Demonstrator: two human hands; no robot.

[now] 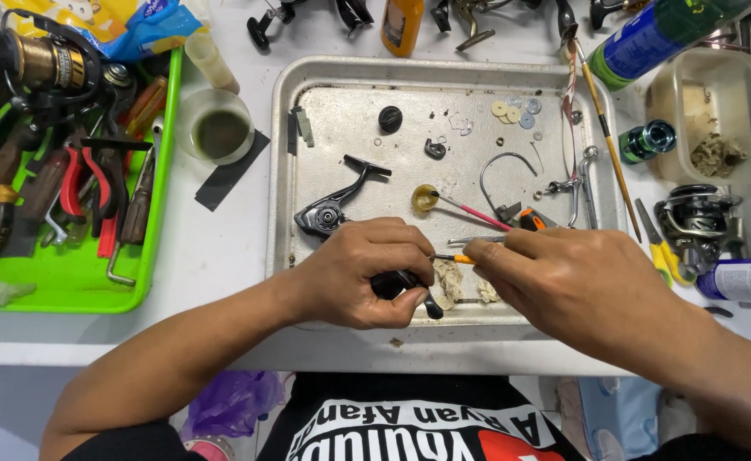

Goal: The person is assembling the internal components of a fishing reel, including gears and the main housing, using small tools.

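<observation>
My left hand (pixel 362 271) is closed around a small black reel part (pixel 405 286) over the near edge of a metal tray (pixel 283 162). My right hand (pixel 563 277) pinches a thin orange-tipped tool (pixel 456 258) whose tip points at that part. A black fishing reel body (pixel 333 209) lies in the tray just above my left hand. Near it sit a yellow cap with a red stick (pixel 426 198), a wire bail (pixel 503 166), small washers (pixel 514 111) and a black knob (pixel 390 119).
A green tray (pixel 76 273) at the left holds pliers, screwdrivers and a reel. A cup of dark liquid (pixel 220 130) stands beside it. At the right are a spool (pixel 648 139), another reel (pixel 695 224), a spray can (pixel 747 280) and a plastic tub (pixel 717 111).
</observation>
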